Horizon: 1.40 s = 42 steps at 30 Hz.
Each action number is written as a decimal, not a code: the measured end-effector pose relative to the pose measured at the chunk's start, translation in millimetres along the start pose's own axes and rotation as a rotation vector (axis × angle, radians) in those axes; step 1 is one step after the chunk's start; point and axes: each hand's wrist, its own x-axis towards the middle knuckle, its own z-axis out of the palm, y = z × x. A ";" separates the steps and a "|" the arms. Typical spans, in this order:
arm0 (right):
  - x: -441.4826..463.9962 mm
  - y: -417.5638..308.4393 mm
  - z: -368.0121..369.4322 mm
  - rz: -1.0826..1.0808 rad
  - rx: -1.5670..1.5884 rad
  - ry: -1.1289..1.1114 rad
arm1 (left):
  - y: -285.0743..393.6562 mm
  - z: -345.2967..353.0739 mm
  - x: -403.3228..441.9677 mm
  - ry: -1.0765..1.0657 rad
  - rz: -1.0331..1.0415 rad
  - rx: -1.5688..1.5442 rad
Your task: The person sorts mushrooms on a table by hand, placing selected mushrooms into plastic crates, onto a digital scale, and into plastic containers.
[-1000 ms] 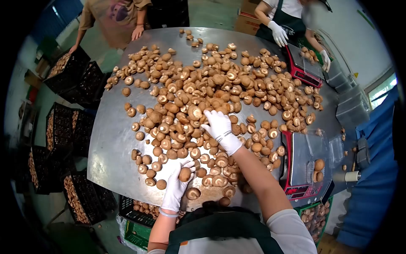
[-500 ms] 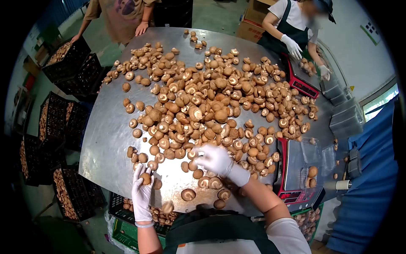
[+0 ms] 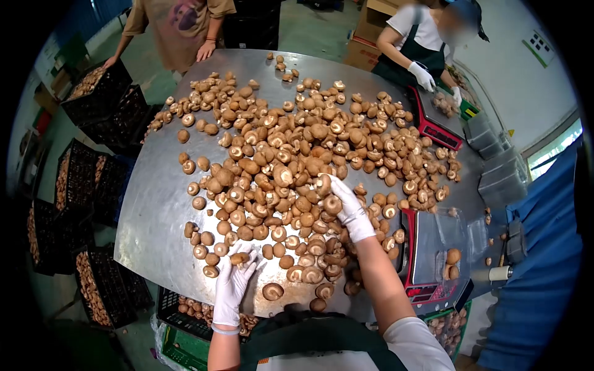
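Note:
Brown mushrooms (image 3: 318, 130) lie heaped across a metal table (image 3: 148, 204). My left hand (image 3: 231, 285), in a white glove, is near the table's front edge, with its fingers around a mushroom (image 3: 239, 258). Further right and forward, my gloved right hand (image 3: 350, 209) is at the heap's near side, holding a mushroom (image 3: 332, 204) at its fingertips; another mushroom touches the fingers. Right of it stands a red scale (image 3: 408, 247) bearing a clear plastic box (image 3: 440, 263) with a few mushrooms inside.
Stacked black crates (image 3: 93, 102) of mushrooms stand at the left. Across the table are a person in a tan shirt (image 3: 176, 31) and a gloved co-worker (image 3: 422, 75) at a second red scale (image 3: 436, 132). Clear containers (image 3: 502, 176) are stacked at the right. More crates (image 3: 170, 309) sit below the front edge.
My right hand has moved forward and right, and now holds a mushroom. My left hand first swung left, then came slightly back right, still with a mushroom.

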 end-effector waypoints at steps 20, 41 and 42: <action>-173.7 10.1 94.9 0.162 0.180 -0.274 | -41.4 86.8 -64.5 -0.278 0.324 0.644; -285.1 -56.6 14.2 -0.152 0.101 0.049 | -194.1 181.2 -49.0 -0.491 0.602 1.397; -293.6 -61.1 5.5 -0.214 0.081 0.084 | -203.6 188.5 -51.9 -0.537 0.715 1.449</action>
